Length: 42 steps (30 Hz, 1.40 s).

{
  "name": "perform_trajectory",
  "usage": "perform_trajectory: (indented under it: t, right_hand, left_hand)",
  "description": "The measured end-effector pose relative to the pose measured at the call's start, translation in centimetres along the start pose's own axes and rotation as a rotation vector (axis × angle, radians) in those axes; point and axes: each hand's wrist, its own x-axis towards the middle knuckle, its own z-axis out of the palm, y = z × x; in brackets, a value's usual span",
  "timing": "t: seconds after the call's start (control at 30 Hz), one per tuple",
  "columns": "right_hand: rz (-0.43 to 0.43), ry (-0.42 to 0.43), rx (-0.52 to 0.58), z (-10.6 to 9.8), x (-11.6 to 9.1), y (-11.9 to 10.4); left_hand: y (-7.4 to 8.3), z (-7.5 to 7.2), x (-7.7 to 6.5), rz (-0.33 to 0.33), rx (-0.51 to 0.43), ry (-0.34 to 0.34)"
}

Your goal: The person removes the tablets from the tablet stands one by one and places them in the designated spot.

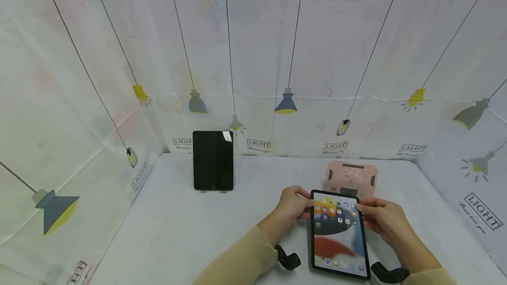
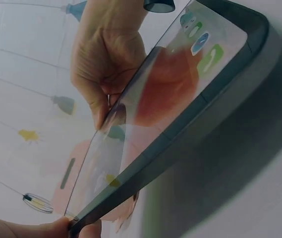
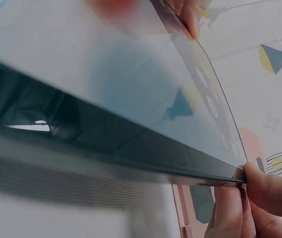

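A tablet (image 1: 339, 236) with a black border and a lit screen of app icons is tilted over the table. At its upper left edge my left hand (image 1: 291, 209) pinches the side, thumb at the front face. My right hand (image 1: 384, 221) grips the opposite edge near the top corner. The left wrist view shows the tablet's dark side (image 2: 180, 126) with a shadow beneath it, and the other hand (image 2: 106, 64) across the screen. In the right wrist view, thumb and fingers (image 3: 269, 191) squeeze a corner of the tablet.
A pink tablet case (image 1: 352, 177) stands just behind the held tablet. Farther left, a second black tablet (image 1: 213, 162) with a dark screen and a small white sticker stands upright on the white table (image 1: 178, 236). Lamp-printed curtains (image 1: 253, 56) enclose the back and sides.
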Motion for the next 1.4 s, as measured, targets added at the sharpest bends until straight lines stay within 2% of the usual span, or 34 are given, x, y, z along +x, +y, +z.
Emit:
perform_trajectory:
  t: [0.33,0.63,1.1,1.4]
  right_hand:
    - [0.016,0.023,-0.022,0.7,0.0,1.4]
    - [0.039,0.015,-0.008,1.1,-0.3,2.3]
    - [0.037,-0.033,-0.003,1.4,-1.4,2.7]
    - [0.04,-0.054,-0.043,1.6,-1.4,2.7]
  left_hand:
    - [-1.3,-0.3,-0.6,-0.024,-0.004,0.012]
    - [-1.9,-0.9,-1.1,-0.039,-0.003,-0.017]
    - [-1.9,-1.3,-1.8,-0.015,0.126,-0.006]
    - [-1.7,-2.1,-2.1,-0.032,0.189,-0.009]
